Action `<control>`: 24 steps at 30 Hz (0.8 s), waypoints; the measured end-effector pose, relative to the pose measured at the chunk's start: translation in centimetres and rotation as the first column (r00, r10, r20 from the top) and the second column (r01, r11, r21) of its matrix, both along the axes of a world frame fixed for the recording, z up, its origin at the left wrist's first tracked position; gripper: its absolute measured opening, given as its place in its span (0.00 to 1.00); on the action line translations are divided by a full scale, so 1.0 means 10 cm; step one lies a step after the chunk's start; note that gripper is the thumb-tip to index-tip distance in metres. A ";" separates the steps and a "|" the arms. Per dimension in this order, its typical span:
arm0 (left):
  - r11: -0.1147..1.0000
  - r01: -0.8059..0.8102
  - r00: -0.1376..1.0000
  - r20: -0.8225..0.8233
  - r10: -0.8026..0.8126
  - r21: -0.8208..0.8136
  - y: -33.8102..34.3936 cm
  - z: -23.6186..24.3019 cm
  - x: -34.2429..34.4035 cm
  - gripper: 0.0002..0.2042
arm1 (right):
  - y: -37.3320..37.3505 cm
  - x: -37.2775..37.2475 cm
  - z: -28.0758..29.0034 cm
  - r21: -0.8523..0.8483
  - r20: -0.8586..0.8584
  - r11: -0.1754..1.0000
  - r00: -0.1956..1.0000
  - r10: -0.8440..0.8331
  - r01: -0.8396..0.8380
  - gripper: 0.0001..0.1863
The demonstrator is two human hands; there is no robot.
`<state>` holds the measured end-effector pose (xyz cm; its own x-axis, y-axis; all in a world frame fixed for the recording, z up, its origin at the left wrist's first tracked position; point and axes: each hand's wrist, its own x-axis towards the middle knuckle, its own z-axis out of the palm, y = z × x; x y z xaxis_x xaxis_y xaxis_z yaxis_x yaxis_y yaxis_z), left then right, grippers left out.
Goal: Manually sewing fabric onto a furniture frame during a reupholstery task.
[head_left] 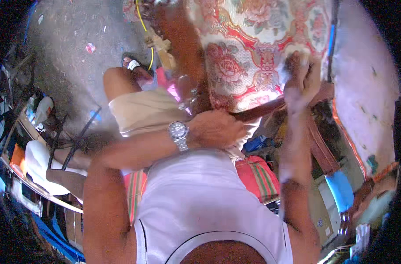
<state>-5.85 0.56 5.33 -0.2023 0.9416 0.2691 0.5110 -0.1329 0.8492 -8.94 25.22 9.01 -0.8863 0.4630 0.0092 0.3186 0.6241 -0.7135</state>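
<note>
My left hand (216,130), with a silver watch (178,131) at the wrist, reaches across my lap, fingers curled on a dark brown wooden bar (262,108). Above the bar is a piece of floral fabric (240,66) in cream and red, apparently over an upholstered piece. My right hand (301,77) is up on the fabric's right side, blurred by motion; whether it holds anything is unclear. Left of the fabric a brown wooden surface (183,31) shows, partly blurred.
Grey floor (68,48) with a yellow cable (152,57) lies at upper left. A black metal-framed item (64,141) and white objects stand at left. A pale panel (363,66) runs along the right, above a blue object (339,191). Red striped cushioning (257,178) shows beside my waist.
</note>
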 end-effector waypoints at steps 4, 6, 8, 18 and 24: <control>0.930 0.050 0.972 0.232 0.038 -0.364 -0.02 0.48 0.28 0.08 | -0.39 1.05 0.94 0.157 0.128 0.972 0.973 -0.193 0.173 0.13; 0.884 0.031 0.971 0.223 0.083 -0.466 -0.16 0.67 0.42 0.08 | -0.57 1.79 1.39 0.137 0.389 0.931 0.846 -0.365 0.339 0.14; 0.870 -0.051 0.970 0.182 0.159 -0.490 -0.29 0.74 0.53 0.08 | -0.69 2.17 1.80 0.098 0.439 0.954 0.848 -0.296 0.282 0.13; 0.466 -0.386 0.620 0.150 0.770 -0.796 0.02 1.44 0.98 0.16 | -0.21 1.82 2.18 -0.362 0.523 0.909 0.763 0.380 -0.205 0.13; 0.086 -0.605 0.063 0.060 0.996 -0.792 0.02 1.38 1.56 0.20 | 0.25 2.22 2.27 -0.490 0.426 0.807 0.716 0.553 -0.331 0.13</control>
